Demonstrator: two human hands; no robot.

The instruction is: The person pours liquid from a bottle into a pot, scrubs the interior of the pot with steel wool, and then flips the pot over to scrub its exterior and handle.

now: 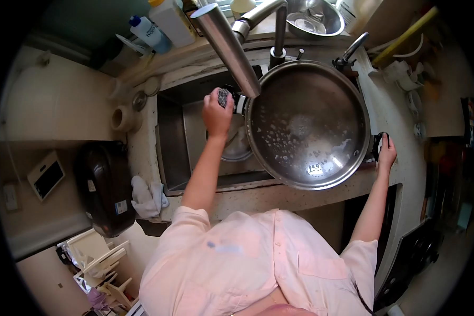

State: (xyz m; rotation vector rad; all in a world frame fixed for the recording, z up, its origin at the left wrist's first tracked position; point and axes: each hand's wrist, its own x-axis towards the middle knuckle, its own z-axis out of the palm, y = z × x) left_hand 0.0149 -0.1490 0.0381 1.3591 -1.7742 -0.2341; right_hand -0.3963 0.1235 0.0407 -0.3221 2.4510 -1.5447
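Note:
A large round steel pan [305, 116] with water drops inside lies over the right part of the sink [174, 142]. My left hand [218, 111] has its fingers wrapped round a grey metal scrubber [223, 97], close beside the pan's left handle [241, 104]. At the other side, my right hand [387, 151] grips the pan's black right handle [377, 143]. The thick steel faucet [229, 52] reaches down over the pan's upper left edge. Below the pan's left side, a round metal item [237, 150] shows partly in the basin.
Bottles [150, 34] and a steel bowl [316, 18] stand behind the sink. A small tap [353, 48] rises at the back right. At the left are a clay-coloured pot [122, 118], a white cloth [146, 197] and a black appliance [104, 184].

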